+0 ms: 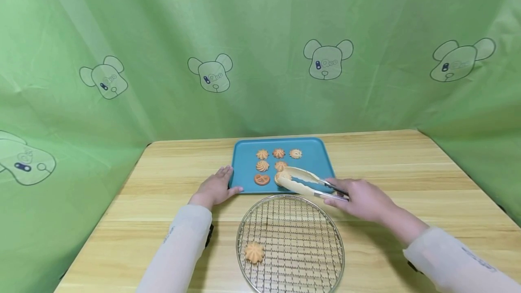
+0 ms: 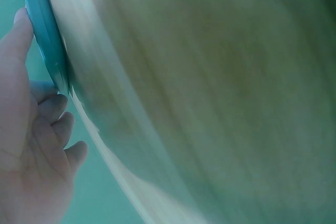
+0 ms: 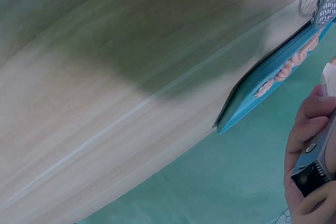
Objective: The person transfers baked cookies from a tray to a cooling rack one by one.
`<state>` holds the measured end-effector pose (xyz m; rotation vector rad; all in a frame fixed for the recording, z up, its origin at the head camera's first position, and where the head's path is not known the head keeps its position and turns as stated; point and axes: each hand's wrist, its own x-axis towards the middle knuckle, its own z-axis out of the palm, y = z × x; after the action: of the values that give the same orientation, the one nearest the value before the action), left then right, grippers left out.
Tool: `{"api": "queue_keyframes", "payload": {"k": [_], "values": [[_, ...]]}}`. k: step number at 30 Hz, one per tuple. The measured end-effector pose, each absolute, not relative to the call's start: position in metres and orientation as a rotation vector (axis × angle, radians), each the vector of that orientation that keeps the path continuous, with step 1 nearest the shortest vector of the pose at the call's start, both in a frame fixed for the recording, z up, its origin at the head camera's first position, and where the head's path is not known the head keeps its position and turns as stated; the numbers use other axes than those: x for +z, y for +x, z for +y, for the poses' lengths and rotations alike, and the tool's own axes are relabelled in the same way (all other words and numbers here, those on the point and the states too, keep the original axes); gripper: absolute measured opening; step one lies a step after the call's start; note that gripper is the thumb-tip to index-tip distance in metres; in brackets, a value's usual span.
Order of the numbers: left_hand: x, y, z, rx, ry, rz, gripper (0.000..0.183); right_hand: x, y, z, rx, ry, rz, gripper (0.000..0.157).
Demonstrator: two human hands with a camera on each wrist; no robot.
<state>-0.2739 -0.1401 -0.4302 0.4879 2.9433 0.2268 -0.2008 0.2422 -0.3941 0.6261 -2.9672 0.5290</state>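
Note:
My left hand (image 1: 215,188) holds a blue tray (image 1: 317,157) at its near left corner, thumb at the front edge and fingers along the left side. In my right hand (image 1: 362,198) is a pair of tongs (image 1: 303,187) with pale scalloped tips and metal arms. The tips stand on either side of a round cookie (image 1: 280,178) at the tray's front, partly hidden by them. Beside it lies a brown pretzel-shaped cookie (image 1: 262,179). Several flower-shaped and swirled cookies, one a swirl cookie (image 1: 262,166), lie in rows behind.
A round wire cooling rack (image 1: 301,238) lies in front of the tray, with one flower-shaped cookie (image 1: 254,252) on its left part. Everything rests on a light wooden table (image 1: 390,162). Behind it hangs a green curtain (image 1: 264,26) printed with bear heads.

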Motion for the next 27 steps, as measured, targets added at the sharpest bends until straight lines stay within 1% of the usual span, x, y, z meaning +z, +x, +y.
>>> {"api": "queue_keyframes", "payload": {"k": [12, 21, 27], "values": [[-0.429, -0.274, -0.14, 0.234, 0.483, 2.943, 0.082, -0.398, -0.189, 0.24, 0.6, 0.871, -2.911, 0.065], [-0.428, -0.273, -0.139, 0.245, 0.485, 2.934, 0.081, -0.394, -0.182, 0.242, 0.638, 1.019, -2.872, 0.065], [-0.429, -0.273, -0.139, 0.232, 0.484, 2.936, 0.081, -0.391, -0.18, 0.246, 0.69, 1.136, -2.858, 0.061]]}}
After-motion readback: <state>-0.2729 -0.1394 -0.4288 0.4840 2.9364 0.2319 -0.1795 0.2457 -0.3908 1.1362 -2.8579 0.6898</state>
